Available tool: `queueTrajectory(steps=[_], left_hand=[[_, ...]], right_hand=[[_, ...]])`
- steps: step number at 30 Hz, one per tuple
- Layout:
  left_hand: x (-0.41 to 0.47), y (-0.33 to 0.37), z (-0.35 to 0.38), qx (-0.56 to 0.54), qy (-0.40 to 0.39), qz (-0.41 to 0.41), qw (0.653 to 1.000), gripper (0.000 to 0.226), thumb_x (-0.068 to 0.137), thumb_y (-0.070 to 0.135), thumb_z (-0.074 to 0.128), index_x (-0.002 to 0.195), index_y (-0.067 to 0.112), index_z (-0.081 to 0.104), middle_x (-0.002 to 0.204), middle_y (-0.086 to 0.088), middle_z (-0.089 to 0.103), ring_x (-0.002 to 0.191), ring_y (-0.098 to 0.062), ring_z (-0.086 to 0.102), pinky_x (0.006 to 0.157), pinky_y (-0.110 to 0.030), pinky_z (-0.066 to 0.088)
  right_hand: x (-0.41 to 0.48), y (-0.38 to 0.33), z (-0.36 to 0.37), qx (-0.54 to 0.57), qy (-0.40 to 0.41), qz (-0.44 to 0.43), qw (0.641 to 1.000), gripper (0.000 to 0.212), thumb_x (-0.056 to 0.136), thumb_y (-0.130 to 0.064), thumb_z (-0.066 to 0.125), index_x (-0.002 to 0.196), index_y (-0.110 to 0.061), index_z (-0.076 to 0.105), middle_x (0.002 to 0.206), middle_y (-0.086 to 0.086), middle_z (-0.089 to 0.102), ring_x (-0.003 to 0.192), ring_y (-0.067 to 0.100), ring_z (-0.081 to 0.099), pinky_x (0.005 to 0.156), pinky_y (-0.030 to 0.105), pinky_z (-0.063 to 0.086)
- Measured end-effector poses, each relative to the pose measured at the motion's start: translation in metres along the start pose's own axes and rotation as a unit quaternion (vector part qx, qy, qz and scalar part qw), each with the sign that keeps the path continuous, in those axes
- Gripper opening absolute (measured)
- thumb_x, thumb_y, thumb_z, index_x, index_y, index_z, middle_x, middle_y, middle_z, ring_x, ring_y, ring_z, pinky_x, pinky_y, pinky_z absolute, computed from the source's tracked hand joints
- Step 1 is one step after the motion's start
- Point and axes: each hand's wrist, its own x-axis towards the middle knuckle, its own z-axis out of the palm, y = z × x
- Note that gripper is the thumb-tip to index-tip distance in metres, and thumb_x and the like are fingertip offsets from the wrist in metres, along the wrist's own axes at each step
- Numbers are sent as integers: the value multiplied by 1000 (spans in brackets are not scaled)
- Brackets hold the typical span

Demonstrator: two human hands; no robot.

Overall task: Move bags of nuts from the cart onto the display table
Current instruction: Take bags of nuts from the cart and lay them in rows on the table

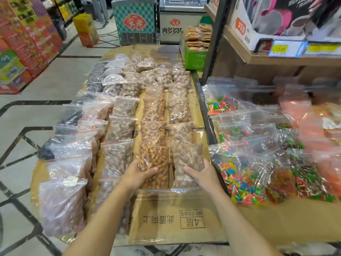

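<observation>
Left hand (141,175) grips the amber nut bag (155,159), right hand (202,177) the pale nut bag (188,157), seemingly aligning them to extend rows on the display table (175,218).

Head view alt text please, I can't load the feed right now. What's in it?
The left hand grips an orange-brown nut bag and the right hand grips a pale nut bag, side by side at the near end of rows of clear nut bags on a cardboard-covered table. Bags of coloured candy lie to the right.
</observation>
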Motion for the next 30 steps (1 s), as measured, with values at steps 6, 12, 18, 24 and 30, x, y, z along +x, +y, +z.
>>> queueTrajectory(steps=[6, 12, 18, 24, 30], left_hand=[[18, -25, 6, 10, 2, -50, 999, 60, 86, 31, 87, 136, 18, 56, 121, 6, 69, 117, -20, 66, 95, -32, 53], [36, -45, 7, 27, -5, -65, 998, 87, 72, 53, 93, 144, 26, 54, 129, 2, 73, 119, -24, 70, 108, -49, 54], [32, -34, 20, 98, 29, -109, 989, 53, 91, 33, 83, 124, 16, 46, 111, 1, 64, 105, -21, 62, 92, -31, 47], [30, -33, 28, 189, 48, -91, 977, 59, 91, 43, 79, 128, 12, 46, 124, -6, 65, 109, -26, 65, 96, -46, 56], [24, -26, 29, 251, 82, -38, 964, 86, 90, 39, 81, 155, 11, 31, 146, -12, 53, 133, -33, 56, 109, -52, 51]], right_hand=[[11, 18, 12, 11, -6, 28, 1000, 105, 62, -67, 85, 150, -19, 54, 141, -1, 66, 128, 20, 63, 110, 46, 52], [19, 28, 17, -15, -11, 59, 998, 60, 83, -39, 89, 131, -22, 58, 117, -10, 65, 108, 13, 62, 86, 27, 46], [23, 31, 22, -50, -7, 58, 997, 56, 82, -47, 87, 125, -27, 58, 102, -23, 62, 92, 2, 61, 72, 20, 47], [18, 24, 23, -113, 2, 64, 992, 70, 83, -61, 80, 133, -26, 48, 119, -9, 67, 104, 17, 64, 85, 37, 54], [16, 16, 20, -212, 8, 52, 976, 92, 88, -68, 70, 154, -12, 37, 150, 7, 55, 137, 29, 53, 97, 37, 48]])
